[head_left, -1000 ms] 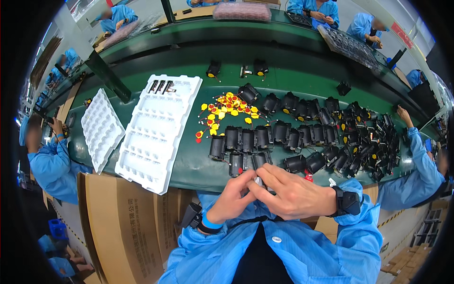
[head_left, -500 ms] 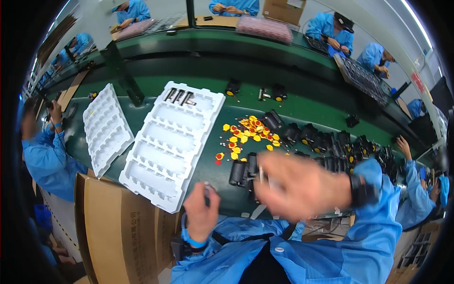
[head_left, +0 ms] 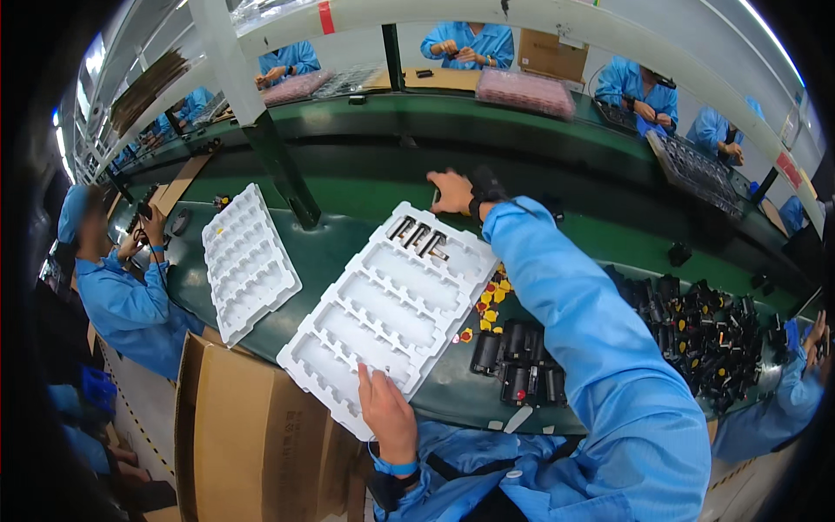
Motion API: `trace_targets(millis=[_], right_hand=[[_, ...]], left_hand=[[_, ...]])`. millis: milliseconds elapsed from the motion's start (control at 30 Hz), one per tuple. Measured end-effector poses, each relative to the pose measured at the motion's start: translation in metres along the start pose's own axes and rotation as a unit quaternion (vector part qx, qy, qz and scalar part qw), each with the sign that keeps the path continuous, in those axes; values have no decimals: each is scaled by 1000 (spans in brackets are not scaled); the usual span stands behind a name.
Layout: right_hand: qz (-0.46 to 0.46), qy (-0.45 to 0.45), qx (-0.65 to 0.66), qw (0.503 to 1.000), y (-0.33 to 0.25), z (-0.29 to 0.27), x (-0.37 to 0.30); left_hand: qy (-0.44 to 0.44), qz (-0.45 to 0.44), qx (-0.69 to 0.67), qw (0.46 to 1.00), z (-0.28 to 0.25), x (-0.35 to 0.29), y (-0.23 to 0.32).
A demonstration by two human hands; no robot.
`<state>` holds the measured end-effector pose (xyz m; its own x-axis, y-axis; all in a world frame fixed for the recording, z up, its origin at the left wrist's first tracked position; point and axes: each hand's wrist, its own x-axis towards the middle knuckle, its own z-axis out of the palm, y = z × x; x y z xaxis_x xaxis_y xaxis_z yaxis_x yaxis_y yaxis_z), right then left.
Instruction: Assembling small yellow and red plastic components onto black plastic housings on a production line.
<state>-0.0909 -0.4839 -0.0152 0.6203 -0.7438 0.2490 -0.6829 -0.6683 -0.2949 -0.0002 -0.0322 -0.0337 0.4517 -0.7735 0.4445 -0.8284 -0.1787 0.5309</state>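
Observation:
My left hand [head_left: 389, 413] is over the near right edge of a white molded tray [head_left: 357, 339], fingers pointing away from me. It seems to pinch something small at its fingertips, too small to name. Three slim dark-and-metal parts [head_left: 419, 237] lie in the tray's far row. My right arm stretches across to the green belt, and my right hand [head_left: 450, 190] is beyond the tray's far edge. Its fingers are bent, with a thin sliver of something beneath them that I cannot make out. Black cylindrical housings [head_left: 513, 357] stand right of the tray, partly behind my sleeve.
Small yellow and red pieces [head_left: 492, 300] lie beside the tray. Many black housings [head_left: 704, 339] are heaped at right. A second white tray [head_left: 248, 265] lies left of a dark post [head_left: 283, 174]. A cardboard box [head_left: 252, 418] stands below the left edge. Co-workers sit around.
My right hand has swung from the housings near me to the far belt. My left hand now overlaps the tray's near edge. The whole view has shifted, with the trays further right.

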Motion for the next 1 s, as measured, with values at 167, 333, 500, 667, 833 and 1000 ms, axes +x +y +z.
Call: trace_targets(millis=[167,333,500,667,833,1000], right_hand=[[-125,151,20,980,-33,-85,-40],[-163,-102,293,937,-148,-195,-234],[-149,60,308,938,-183,-173,-421],[41,214,266,939,-203,-135,-538],[350,446,-4,824,-200,-124,-653],[542,428,-16,724,-64,-58,-734]], left_hand=[[50,-25,-46,997,-17,8,-4],[-91,14,-248,964,-60,16,68],[-165,288,-312,890,-52,-32,134],[-408,178,-383,809,-36,-75,161],[-460,162,-311,815,-52,-81,159],[-102,128,-88,983,-72,-29,28]])
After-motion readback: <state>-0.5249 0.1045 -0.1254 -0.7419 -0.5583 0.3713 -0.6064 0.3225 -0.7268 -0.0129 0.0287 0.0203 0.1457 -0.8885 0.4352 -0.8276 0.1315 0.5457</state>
